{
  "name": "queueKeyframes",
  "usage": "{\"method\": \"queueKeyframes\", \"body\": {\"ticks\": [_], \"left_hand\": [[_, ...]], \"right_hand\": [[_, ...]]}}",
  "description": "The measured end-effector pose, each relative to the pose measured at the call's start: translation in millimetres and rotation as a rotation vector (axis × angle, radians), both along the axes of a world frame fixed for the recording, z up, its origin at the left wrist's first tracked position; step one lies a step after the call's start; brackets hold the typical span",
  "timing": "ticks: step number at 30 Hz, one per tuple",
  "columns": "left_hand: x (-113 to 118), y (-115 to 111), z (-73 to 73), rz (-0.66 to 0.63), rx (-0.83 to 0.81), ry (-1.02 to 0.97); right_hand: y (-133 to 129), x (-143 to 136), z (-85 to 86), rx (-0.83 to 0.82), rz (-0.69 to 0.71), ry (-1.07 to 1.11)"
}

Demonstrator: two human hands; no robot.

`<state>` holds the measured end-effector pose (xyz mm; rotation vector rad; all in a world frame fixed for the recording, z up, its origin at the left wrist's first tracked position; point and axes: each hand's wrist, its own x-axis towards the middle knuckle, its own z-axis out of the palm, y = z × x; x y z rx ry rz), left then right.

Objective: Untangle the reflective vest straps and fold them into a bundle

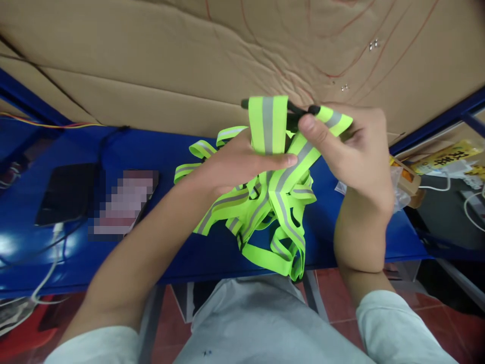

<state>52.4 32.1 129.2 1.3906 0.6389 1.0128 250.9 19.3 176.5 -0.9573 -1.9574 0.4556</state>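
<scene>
A tangle of neon yellow-green reflective straps (257,202) with grey stripes lies on the blue table and hangs over its front edge. My left hand (242,156) grips part of the strap, its thumb pressed on the band and its fingers hidden behind. My right hand (352,146) pinches another part of the same webbing near a black buckle (297,117), thumb on top. Between the hands a raised loop of strap (268,124) stands up, with a black piece sticking out at its left. The webbing hides part of the buckle.
On the blue table (212,263) at left lie a black tablet-like device (68,193) with a white cable plugged in and a phone (129,202) with a blurred screen. Brown cardboard (151,60) lines the back. An open small box (405,177) and plastic wrapping stand at right.
</scene>
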Motion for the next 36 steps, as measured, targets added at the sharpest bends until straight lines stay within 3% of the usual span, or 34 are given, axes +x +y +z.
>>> {"method": "queueKeyframes", "body": {"ticks": [4,7,12,17,20,24,26,30,33,36], "left_hand": [[4.8,-3.1,-3.1,-0.125,-0.080,-0.080],[8.4,-7.2,-5.1,-0.198,-0.129,-0.068],[13.9,-17.6,0.8,-0.162,-0.156,-0.047],[15.5,-19.0,0.9,-0.179,-0.220,-0.036],[12.4,-14.0,-3.0,-0.128,-0.169,0.022],[6.4,-10.9,-2.7,-0.103,-0.051,0.089],[6.7,-12.1,-2.1,-0.118,-0.062,0.088],[16.7,-15.4,-8.6,-0.424,-0.286,-0.115],[24.0,-16.1,-17.8,-0.674,-0.365,-0.288],[23.2,-15.3,-23.3,-0.767,-0.365,-0.300]], "right_hand": [[5.5,-13.5,-6.7,-0.139,-0.034,0.293],[9.2,-14.9,-4.9,-0.297,-0.010,0.366],[11.6,-5.8,-3.2,-0.347,-0.020,0.425],[11.0,10.5,1.6,-0.243,0.004,0.053],[9.0,15.2,6.4,-0.124,0.001,-0.191],[11.2,12.0,7.8,-0.160,0.247,-0.370],[12.1,9.1,8.1,-0.178,0.293,-0.414],[5.6,5.8,12.8,-0.251,0.129,-0.408],[-1.2,7.4,18.0,-0.205,-0.032,-0.417],[-3.5,13.3,21.9,-0.164,-0.033,-0.464]]}}
